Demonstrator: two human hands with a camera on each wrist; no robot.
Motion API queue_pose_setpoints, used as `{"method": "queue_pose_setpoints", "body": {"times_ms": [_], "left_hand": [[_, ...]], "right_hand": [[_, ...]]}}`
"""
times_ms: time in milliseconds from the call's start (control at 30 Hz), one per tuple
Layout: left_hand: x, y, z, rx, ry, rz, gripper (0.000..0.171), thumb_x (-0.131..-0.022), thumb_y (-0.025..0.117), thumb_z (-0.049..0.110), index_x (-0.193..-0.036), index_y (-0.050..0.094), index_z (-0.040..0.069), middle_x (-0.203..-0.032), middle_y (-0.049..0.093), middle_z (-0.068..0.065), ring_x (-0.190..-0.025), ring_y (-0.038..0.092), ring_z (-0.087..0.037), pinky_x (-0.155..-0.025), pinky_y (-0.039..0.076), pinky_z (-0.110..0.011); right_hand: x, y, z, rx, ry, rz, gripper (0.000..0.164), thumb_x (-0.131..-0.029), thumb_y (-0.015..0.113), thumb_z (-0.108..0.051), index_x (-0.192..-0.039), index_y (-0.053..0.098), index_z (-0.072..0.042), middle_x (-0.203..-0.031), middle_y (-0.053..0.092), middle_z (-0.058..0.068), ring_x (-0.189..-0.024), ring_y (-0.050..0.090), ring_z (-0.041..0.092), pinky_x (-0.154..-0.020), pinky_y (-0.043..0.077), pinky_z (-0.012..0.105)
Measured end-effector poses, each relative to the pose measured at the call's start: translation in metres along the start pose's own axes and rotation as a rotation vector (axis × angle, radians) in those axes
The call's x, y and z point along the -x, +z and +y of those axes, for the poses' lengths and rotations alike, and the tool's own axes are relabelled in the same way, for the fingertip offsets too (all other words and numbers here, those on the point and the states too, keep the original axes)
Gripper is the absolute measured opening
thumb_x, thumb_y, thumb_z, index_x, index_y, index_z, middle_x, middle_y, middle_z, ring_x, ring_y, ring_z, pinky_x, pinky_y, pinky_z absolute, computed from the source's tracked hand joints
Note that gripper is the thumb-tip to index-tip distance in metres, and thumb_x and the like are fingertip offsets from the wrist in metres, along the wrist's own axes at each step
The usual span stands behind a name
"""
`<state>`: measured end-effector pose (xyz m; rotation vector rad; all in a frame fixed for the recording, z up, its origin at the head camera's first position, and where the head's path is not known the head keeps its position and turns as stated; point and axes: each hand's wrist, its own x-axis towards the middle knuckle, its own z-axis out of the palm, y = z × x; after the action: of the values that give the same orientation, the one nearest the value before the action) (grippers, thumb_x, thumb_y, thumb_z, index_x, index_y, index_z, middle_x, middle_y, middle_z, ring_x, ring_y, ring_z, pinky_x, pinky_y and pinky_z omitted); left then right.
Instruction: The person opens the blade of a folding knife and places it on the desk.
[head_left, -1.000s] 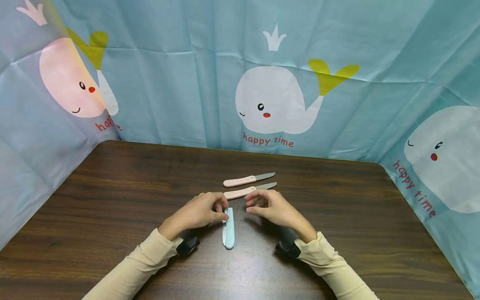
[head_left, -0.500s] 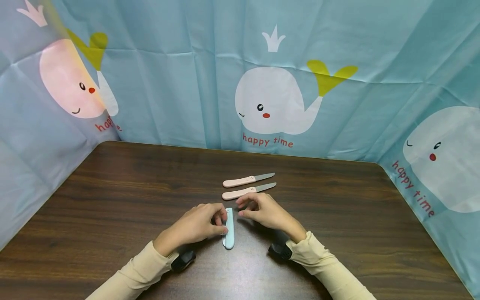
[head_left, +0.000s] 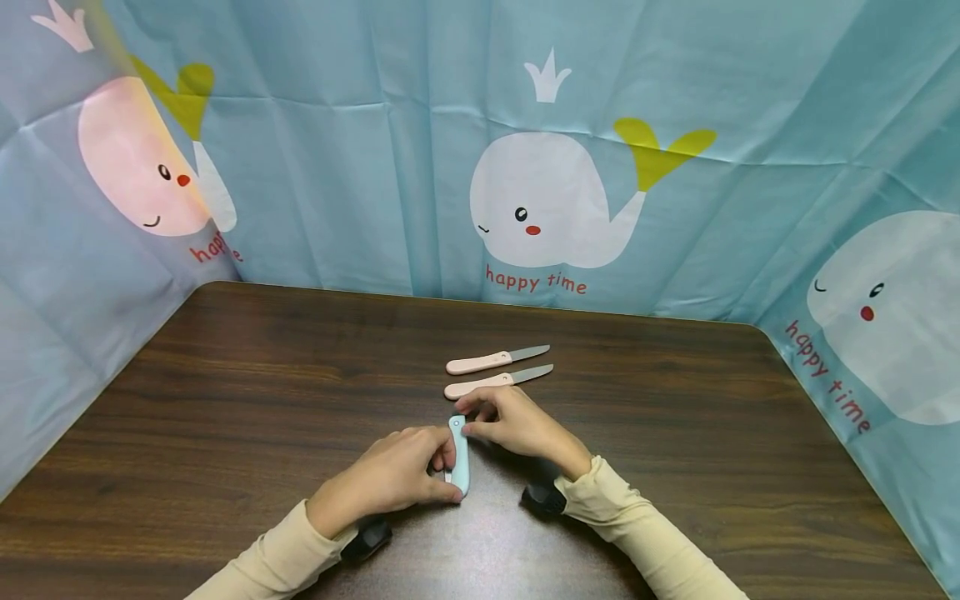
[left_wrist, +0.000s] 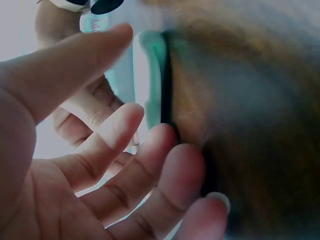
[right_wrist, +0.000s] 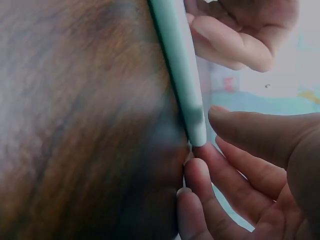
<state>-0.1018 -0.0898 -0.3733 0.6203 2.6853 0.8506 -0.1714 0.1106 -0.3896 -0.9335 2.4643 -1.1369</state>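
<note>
A light-blue folding knife (head_left: 460, 467) lies on the table, its blade folded against the handle on the left side. My left hand (head_left: 390, 471) is at its left, with the thumb by the near end and bent fingers along the blade side. In the left wrist view the thumb (left_wrist: 100, 50) seems slightly apart from the knife's handle (left_wrist: 150, 75). At the far end is my right hand (head_left: 510, 421), its fingertips around that end. The right wrist view has the fingers by the handle's tip (right_wrist: 197, 130) and the thumb (right_wrist: 240, 125) close beside it.
Two pink-handled folding knives, an upper one (head_left: 480, 363) and a lower one (head_left: 476, 387), lie unfolded behind the hands, blades pointing right. The dark wooden table (head_left: 187, 417) meets a blue whale-print curtain (head_left: 337, 192) at the back and sides.
My right hand has moved left to the far end of the light-blue knife. The left hand has slid nearer, down to the knife's near end. The pink-handled knives have stayed put.
</note>
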Motion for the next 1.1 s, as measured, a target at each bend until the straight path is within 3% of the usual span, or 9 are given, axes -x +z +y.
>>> {"method": "queue_pose_setpoints", "body": {"times_ms": [333,600,733,933,1100], "left_hand": [[-0.004,0.004,-0.008,0.022,0.017,-0.001,0.037,-0.069,0.09,0.033,-0.083,0.058,0.021,-0.077,0.054,0.009,-0.065,0.046,-0.006,-0.056,0.036,-0.024],[-0.005,0.001,-0.01,0.052,0.018,-0.001,0.039,-0.067,0.091,0.034,-0.083,0.058,0.02,-0.076,0.054,0.008,-0.064,0.045,-0.006,-0.056,0.035,-0.023],[-0.005,0.001,-0.01,0.064,0.015,0.001,0.04,-0.067,0.091,0.033,-0.084,0.059,0.019,-0.076,0.055,0.008,-0.065,0.046,-0.006,-0.057,0.035,-0.023],[-0.005,0.001,-0.009,0.074,-0.002,0.007,0.041,-0.066,0.091,0.032,-0.087,0.059,0.018,-0.076,0.056,0.007,-0.064,0.046,-0.007,-0.056,0.035,-0.023],[-0.006,0.002,-0.009,0.074,-0.012,0.004,0.042,-0.066,0.091,0.033,-0.089,0.06,0.017,-0.076,0.056,0.006,-0.064,0.046,-0.008,-0.056,0.035,-0.023]], "right_hand": [[0.007,-0.003,0.003,0.042,0.037,0.018,0.025,-0.086,0.076,-0.011,-0.109,0.072,-0.004,-0.09,0.072,0.004,-0.073,0.058,0.002,-0.064,0.047,0.018],[0.011,-0.006,0.005,0.042,0.046,0.012,0.027,-0.086,0.076,-0.012,-0.111,0.072,-0.003,-0.095,0.073,0.005,-0.07,0.058,0.0,-0.062,0.048,0.018],[0.013,-0.008,0.006,0.018,0.049,-0.008,0.029,-0.088,0.074,-0.01,-0.115,0.071,0.0,-0.098,0.073,0.008,-0.07,0.058,0.0,-0.063,0.048,0.017],[0.016,-0.01,0.008,-0.039,0.061,-0.029,0.027,-0.089,0.071,-0.007,-0.114,0.069,0.004,-0.085,0.07,0.009,-0.068,0.056,0.002,-0.061,0.047,0.017],[0.019,-0.012,0.008,-0.119,0.09,-0.037,0.025,-0.09,0.07,-0.006,-0.113,0.067,0.004,-0.092,0.07,0.011,-0.075,0.06,0.004,-0.064,0.048,0.018]]}}
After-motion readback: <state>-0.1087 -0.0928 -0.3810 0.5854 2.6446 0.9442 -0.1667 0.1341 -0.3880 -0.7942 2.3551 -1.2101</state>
